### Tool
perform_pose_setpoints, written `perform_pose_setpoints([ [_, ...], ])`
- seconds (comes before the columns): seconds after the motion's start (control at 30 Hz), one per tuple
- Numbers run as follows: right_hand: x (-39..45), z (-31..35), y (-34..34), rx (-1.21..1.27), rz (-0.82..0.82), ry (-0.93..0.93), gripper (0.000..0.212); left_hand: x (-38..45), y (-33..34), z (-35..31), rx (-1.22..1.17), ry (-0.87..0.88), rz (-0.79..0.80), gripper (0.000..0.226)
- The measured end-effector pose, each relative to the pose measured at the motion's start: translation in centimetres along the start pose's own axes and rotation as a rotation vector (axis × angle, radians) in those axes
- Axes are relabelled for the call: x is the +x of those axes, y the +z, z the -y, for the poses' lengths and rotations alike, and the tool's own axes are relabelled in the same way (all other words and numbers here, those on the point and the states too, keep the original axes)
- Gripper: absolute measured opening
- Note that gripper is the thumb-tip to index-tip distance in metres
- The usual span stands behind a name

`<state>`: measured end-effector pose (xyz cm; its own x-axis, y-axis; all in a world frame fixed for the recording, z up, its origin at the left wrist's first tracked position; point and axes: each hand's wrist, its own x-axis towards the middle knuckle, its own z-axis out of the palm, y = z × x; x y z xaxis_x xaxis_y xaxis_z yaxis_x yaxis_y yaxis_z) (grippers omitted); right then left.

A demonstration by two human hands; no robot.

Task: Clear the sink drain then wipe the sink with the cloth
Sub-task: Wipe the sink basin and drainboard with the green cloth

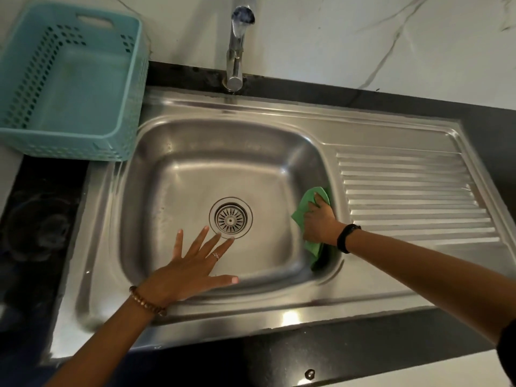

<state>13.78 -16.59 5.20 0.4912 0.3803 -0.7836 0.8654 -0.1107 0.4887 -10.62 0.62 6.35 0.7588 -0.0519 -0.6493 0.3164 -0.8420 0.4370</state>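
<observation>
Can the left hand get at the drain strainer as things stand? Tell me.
Probably yes. The left hand is spread open, its fingers at the drain strainer rim, with nothing on it.

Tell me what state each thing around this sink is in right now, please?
sink: basin bare of dishes, no standing water.
drain strainer: in place, no debris visible.
faucet: no water running.
green cloth: pressed against the basin's right wall.
right hand: presses the cloth.
left hand: open, fingers spread over the basin's near edge.
teal basket: upright, nothing inside.
drainboard: nothing on it.
</observation>
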Motion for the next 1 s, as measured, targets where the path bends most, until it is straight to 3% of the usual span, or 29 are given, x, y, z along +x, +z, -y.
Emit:
perform_pose_setpoints([
  [0.07, 0.8, -0.6, -0.5, -0.043, -0.008, 0.021, 0.054, -0.7, 0.2, -0.1, -0.044, 0.007, 0.098, 0.089],
  [0.17, 2.3, -2.6, -2.0, -0.085, -0.154, 0.09, 0.054, -1.8, 1.0, 0.2, -0.111, 0.009, 0.201, 0.096],
  [0.43, 2.8, -4.6, -2.2, -0.23, -0.297, 0.165, 0.059, -1.7, 1.3, 0.9, -0.13, -0.028, 0.206, 0.101],
  [0.8, -5.0, -3.3, -0.6, -0.074, -0.209, -0.176, 0.04, -2.3, 0.9, 0.3, 0.016, -0.016, 0.043, 0.104],
  [1.0, -4.8, 0.0, 0.0, -0.024, -0.025, -0.15, 0.04, -3.3, 2.2, 0.3, 0.106, -0.045, -0.127, 0.1],
])
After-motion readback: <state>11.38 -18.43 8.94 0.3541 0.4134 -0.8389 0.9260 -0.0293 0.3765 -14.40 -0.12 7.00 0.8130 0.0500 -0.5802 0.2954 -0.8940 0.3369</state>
